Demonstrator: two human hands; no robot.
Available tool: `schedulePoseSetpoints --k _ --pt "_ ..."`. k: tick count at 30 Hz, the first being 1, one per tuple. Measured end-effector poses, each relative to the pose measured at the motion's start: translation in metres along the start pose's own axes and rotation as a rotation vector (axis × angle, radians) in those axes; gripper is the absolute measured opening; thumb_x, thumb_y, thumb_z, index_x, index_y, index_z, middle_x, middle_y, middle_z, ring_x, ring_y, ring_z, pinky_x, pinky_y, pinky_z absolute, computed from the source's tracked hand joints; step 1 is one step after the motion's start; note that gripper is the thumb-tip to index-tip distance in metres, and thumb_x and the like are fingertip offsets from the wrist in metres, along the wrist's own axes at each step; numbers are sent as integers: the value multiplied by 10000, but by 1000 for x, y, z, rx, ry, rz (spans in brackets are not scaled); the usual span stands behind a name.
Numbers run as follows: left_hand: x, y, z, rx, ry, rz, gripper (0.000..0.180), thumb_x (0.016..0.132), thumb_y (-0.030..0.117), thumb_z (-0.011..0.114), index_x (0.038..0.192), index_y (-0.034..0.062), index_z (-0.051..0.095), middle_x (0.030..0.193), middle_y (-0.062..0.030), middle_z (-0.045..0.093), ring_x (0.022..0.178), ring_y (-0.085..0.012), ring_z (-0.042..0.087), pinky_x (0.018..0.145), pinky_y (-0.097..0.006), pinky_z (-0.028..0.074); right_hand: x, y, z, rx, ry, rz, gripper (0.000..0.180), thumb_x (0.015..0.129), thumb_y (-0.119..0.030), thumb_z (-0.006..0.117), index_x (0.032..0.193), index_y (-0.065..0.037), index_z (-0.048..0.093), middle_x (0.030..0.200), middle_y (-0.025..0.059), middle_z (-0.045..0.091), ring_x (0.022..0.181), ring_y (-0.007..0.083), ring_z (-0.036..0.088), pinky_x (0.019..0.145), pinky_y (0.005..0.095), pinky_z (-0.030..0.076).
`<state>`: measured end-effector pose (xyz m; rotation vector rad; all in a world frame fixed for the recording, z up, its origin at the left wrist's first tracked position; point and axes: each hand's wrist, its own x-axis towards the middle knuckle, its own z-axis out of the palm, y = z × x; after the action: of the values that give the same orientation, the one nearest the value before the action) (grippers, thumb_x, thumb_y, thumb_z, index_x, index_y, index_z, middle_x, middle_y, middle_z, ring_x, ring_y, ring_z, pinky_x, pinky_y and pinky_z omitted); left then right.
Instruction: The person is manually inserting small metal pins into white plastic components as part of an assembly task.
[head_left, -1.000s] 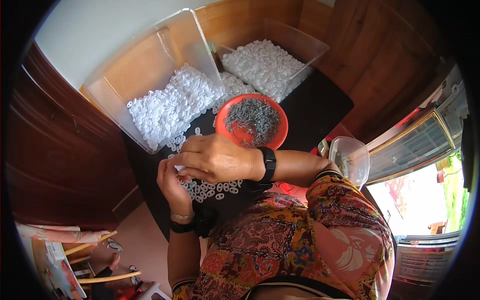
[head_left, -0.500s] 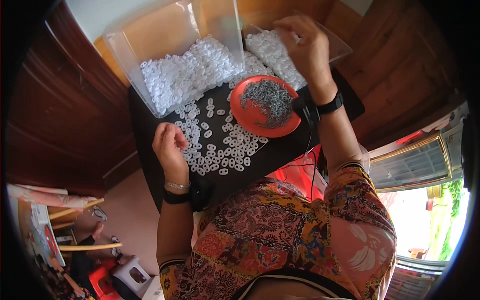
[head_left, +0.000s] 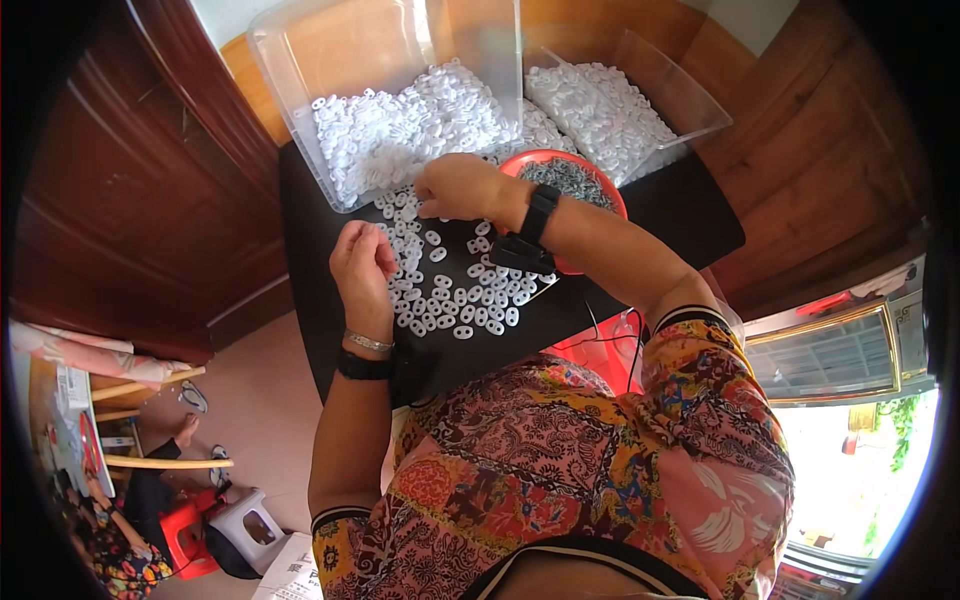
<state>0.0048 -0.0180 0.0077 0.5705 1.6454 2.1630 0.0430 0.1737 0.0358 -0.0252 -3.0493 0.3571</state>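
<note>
The right hand [head_left: 462, 188] has come back from the far clear tub [head_left: 640, 90] at one o'clock and now rests, fingers curled, on the white plastic rings [head_left: 455, 295] spread over the black counter [head_left: 660, 205]. The left hand [head_left: 362, 262] stays loosely closed at nine o'clock of them; whether either hand grips a ring I cannot tell, but sorting on the counter seems to be resuming.

A white printed sheet or package, perhaps paper [head_left: 295, 575], lies on the floor at bottom left.
</note>
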Motion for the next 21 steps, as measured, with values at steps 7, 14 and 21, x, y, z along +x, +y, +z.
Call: schedulePoseSetpoints --k 7,14,21 --pt "2 -1 -1 -14 -44 -9 209 915 212 480 758 80 518 618 14 495 503 -70 447 462 -209 323 15 7 19 48 35 49 172 736 -237 655 795 -77 667 746 109 659 755 307 641 696 416 495" --pt "2 -1 2 -19 -70 -1 198 916 212 486 774 83 534 619 19 495 507 -63 447 463 -203 318 6 3 5 139 25 -48 150 743 -185 651 823 -58 653 768 125 652 750 309 637 685 401 490" --pt "-3 -4 2 23 -210 -128 253 937 273 448 808 78 546 635 22 504 521 -57 456 473 -192 322 -41 -37 -21 260 425 -377 116 733 -53 694 818 -52 616 785 90 611 772 289 614 667 364 493"
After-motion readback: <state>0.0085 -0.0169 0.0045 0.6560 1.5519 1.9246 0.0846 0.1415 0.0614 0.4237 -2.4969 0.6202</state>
